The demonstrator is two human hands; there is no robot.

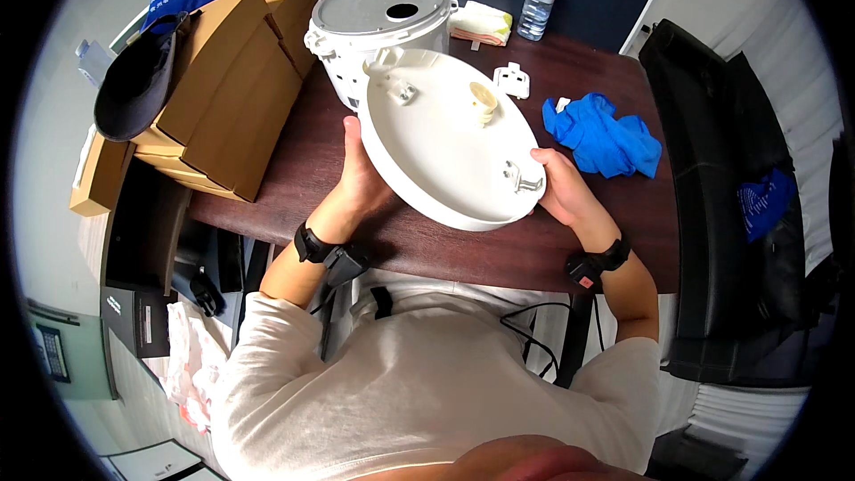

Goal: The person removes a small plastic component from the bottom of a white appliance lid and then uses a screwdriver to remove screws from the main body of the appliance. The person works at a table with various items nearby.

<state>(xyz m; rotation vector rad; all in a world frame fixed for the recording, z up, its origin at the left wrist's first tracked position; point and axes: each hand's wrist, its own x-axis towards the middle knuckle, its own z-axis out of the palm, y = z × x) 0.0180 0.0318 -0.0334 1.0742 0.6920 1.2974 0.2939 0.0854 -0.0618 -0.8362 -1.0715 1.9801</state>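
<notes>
White, round, shallow-rimmed lid (438,144)

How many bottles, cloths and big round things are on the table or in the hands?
Bottles: 1, the blue-capped bottle
Cloths: 2, the blue cloth and the folded cloth
Big round things: 2, the tub and the held white cover
Total: 5

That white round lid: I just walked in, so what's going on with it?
A person holds the white round lid tilted above the dark table, its inner side in view. The left hand holds its left edge, the right hand its right. Behind it stands a white container with a grey top; a blue cloth lies to the right.
</notes>
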